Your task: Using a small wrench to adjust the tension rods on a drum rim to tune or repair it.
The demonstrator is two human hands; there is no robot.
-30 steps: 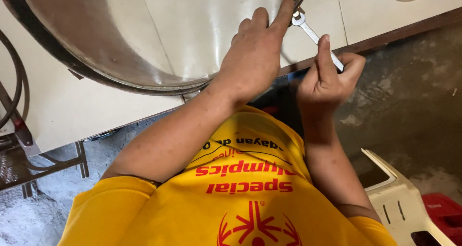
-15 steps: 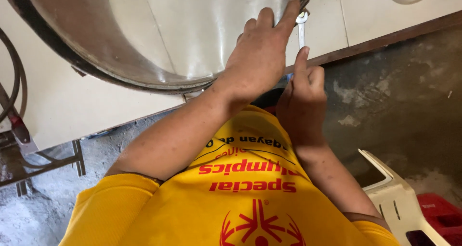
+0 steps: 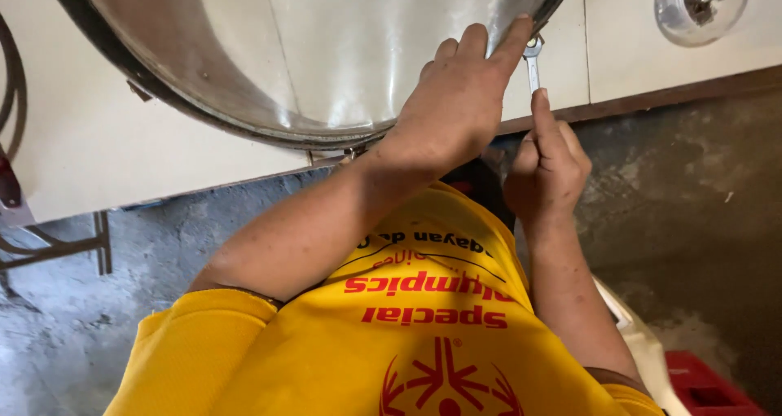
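Observation:
A large shiny metal drum (image 3: 326,50) with a dark rim fills the top of the head view. My left hand (image 3: 456,115) lies flat on its lower right part, fingers stretched up to the rim. Just right of it, my right hand (image 3: 547,168) grips the handle of a small silver wrench (image 3: 533,62). The wrench stands nearly upright, its head at the drum's rim beside my left fingertips. What the head sits on is hidden. My yellow shirt with red print fills the bottom.
A white tiled surface (image 3: 122,155) lies behind the drum, with a clear round plastic item (image 3: 700,5) at the top right. A white plastic stool (image 3: 643,343) and a red crate (image 3: 709,387) stand at the lower right on concrete floor. A metal frame (image 3: 49,249) is at left.
My right hand has swung the wrench from a slant to the right up to nearly upright, closer to my left hand. My left hand has stayed on the drum.

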